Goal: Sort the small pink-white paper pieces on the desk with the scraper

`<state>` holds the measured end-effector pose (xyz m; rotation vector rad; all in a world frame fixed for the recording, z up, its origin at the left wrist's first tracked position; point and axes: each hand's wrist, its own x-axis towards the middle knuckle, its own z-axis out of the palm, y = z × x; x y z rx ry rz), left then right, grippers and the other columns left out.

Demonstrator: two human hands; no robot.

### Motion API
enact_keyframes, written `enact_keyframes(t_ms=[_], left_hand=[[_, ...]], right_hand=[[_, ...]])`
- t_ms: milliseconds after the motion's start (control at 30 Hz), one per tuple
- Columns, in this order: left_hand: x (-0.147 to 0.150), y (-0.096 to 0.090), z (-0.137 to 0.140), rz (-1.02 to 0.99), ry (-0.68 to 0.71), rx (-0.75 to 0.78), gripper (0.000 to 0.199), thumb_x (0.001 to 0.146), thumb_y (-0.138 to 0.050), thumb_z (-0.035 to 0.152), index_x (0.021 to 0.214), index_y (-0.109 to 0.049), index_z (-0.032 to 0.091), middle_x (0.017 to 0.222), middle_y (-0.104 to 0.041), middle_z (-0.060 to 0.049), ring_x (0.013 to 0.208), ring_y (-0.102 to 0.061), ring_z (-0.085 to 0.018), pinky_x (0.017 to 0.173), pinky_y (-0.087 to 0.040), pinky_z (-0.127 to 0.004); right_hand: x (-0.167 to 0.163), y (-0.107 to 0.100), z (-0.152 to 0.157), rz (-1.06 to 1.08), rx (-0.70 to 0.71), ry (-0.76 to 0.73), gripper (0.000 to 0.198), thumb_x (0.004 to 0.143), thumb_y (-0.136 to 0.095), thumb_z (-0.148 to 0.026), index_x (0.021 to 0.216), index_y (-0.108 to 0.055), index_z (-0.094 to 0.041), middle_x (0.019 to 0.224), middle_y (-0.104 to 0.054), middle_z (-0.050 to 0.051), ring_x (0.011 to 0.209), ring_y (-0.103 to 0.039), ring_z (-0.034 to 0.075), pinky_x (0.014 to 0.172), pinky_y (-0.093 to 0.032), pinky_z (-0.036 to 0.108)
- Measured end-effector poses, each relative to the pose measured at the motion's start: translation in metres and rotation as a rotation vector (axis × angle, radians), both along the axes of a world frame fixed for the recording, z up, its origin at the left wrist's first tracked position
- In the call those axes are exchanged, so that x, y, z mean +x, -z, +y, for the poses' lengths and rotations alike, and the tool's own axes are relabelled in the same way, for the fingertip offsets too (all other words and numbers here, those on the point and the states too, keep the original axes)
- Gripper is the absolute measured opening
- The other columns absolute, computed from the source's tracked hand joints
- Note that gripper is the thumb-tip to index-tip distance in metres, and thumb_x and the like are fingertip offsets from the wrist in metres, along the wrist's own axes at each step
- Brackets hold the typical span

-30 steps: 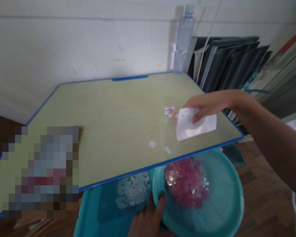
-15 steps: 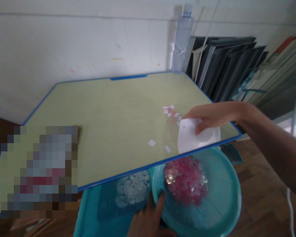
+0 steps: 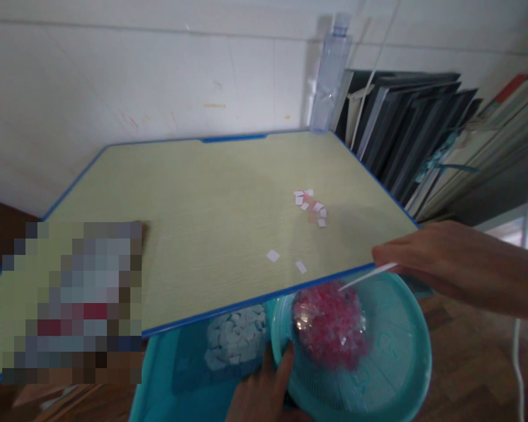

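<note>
My right hand (image 3: 444, 269) is closed around a thin white scraper-like sheet (image 3: 368, 276), now seen nearly edge-on. It is off the table's front right edge, over a round teal basket (image 3: 407, 357). Inside the basket is a glossy, clear-looking mound with pink-red pieces (image 3: 330, 331). My left hand (image 3: 259, 395) grips the basket's left rim, its thumb partly hidden. Under the table edge, a teal tub (image 3: 154, 381) contains a pile of small white square pieces (image 3: 237, 337). Several similar white squares (image 3: 317, 208) lie beside a pinkish smear on the table, with two more (image 3: 273, 255) nearer the edge.
The yellow-green table (image 3: 193, 205) has a blue edge and meets a white wall. A clear plastic bottle (image 3: 330, 76) stands at its back corner. Dark flat boards (image 3: 405, 117) lean on the right. A blurred-out object (image 3: 88, 293) lies on the left, and a white cord (image 3: 517, 363) hangs at right.
My right hand has moved from the tabletop toward the right and down past the edge, tilting the white scraper edge-on over the basket. My left hand stays on the rim.
</note>
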<state>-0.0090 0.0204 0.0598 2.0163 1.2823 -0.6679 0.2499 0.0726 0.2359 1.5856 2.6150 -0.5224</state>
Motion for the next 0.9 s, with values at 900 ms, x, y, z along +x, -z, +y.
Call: enact_keyframes(t_ms=[900], left_hand=[[-0.002, 0.009, 0.0, -0.03, 0.027, -0.004, 0.08, 0.072, -0.068, 0.03, 0.141, -0.028, 0.026, 0.143, -0.033, -0.024, 0.102, -0.06, -0.033, 0.083, -0.049, -0.044]], right_hand=[[0.008, 0.014, 0.037, -0.16, 0.177, 0.031, 0.015, 0.089, -0.046, -0.031, 0.086, -0.06, -0.027, 0.074, -0.066, -0.004, 0.067, -0.062, 0.014, 0.053, -0.031, 0.026]])
